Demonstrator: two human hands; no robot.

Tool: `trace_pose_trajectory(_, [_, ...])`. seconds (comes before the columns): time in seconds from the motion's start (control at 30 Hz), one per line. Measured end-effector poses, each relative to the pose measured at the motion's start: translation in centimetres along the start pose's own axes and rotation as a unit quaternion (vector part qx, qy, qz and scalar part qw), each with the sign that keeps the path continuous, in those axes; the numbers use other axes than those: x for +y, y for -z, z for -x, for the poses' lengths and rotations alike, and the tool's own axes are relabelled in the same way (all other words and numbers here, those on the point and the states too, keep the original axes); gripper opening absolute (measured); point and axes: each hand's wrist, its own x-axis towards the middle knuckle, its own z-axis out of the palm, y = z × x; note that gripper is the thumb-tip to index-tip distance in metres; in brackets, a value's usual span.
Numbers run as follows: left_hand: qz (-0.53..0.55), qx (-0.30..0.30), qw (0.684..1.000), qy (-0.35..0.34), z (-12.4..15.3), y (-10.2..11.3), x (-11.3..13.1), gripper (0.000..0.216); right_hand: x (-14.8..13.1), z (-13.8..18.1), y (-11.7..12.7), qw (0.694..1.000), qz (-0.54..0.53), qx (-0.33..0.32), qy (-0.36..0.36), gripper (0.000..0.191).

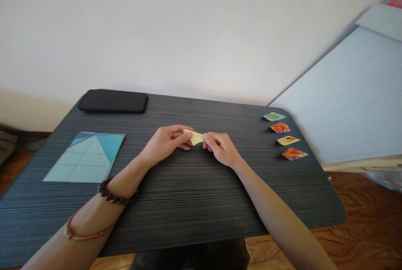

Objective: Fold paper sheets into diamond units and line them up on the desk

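Observation:
A small folded piece of yellow paper point(195, 137) is held just above the middle of the dark striped table point(188, 203). My left hand point(165, 142) pinches its left end with thumb and fingers. My right hand point(220, 147) pinches its right end, fingers curled. A beaded bracelet and a thin bangle are on my left wrist.
Several small folded paper pieces, green point(274, 116), orange point(280, 127), yellow point(287, 140) and orange-purple point(294, 153), lie in a row at the table's right edge. A blue patterned paper sheet point(86, 158) lies at the left. A black phone point(113, 101) rests at the back left. A pale board point(351, 102) leans at the right.

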Motion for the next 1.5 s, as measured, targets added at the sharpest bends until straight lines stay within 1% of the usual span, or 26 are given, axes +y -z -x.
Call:
trace_pose_trajectory(0.13, [0.029, -0.007, 1.000, 0.003, -0.1, 0.0, -0.2, 0.032, -0.1, 0.0, 0.1, 1.000, 0.003, -0.006, 0.014, 0.043])
trace_pose_trajectory(0.27, [0.071, 0.003, 0.997, 0.011, -0.1, 0.0, -0.4, 0.033, 0.0, -0.1, 0.4, 1.000, -0.007, -0.023, 0.018, 0.041])
trace_pose_trajectory(0.33, [0.071, 0.004, 0.997, 0.007, -0.1, -0.1, -0.3, 0.036, 0.1, -0.1, 0.4, 0.999, -0.010, -0.027, 0.015, 0.041])
trace_pose_trajectory(0.47, [0.006, -0.011, 1.000, -0.011, 0.0, -0.3, -0.3, 0.035, 0.2, 0.0, 0.1, 1.000, -0.010, 0.000, -0.011, 0.042])
trace_pose_trajectory(0.53, [-0.033, -0.018, 0.999, -0.011, 0.0, -0.3, -0.4, 0.034, 0.1, 0.0, -0.1, 1.000, 0.004, 0.011, -0.009, 0.042])
trace_pose_trajectory(0.67, [-0.066, -0.035, 0.997, -0.012, 0.0, -0.2, -0.6, 0.026, -0.1, 0.0, -0.4, 0.999, 0.048, -0.003, 0.020, 0.039])
trace_pose_trajectory(0.8, [-0.093, -0.069, 0.993, -0.019, 0.1, -0.2, -0.2, 0.025, -0.1, 0.1, -0.2, 0.997, 0.065, -0.015, 0.032, 0.041])
trace_pose_trajectory(0.93, [-0.136, -0.096, 0.985, -0.043, 0.4, -0.4, 0.4, 0.031, 0.0, 0.0, 0.0, 0.995, 0.073, -0.045, 0.052, 0.041])
trace_pose_trajectory(1.07, [-0.142, -0.106, 0.983, -0.058, 0.6, -0.4, 0.6, 0.033, -0.1, -0.1, 0.2, 0.994, 0.066, -0.070, 0.057, 0.043])
trace_pose_trajectory(1.27, [-0.123, -0.128, 0.984, -0.025, 0.4, -0.1, 0.6, 0.038, 0.0, 0.0, 0.4, 0.995, 0.036, -0.082, 0.052, 0.044])
trace_pose_trajectory(1.4, [-0.092, -0.166, 0.982, -0.003, 0.6, 0.0, 0.8, 0.051, 0.0, -0.1, 0.5, 0.994, 0.014, -0.093, 0.048, 0.044])
trace_pose_trajectory(1.5, [-0.077, -0.191, 0.978, -0.001, 0.8, 0.1, 1.0, 0.058, 0.1, -0.1, 0.7, 0.993, -0.004, -0.111, 0.038, 0.045])
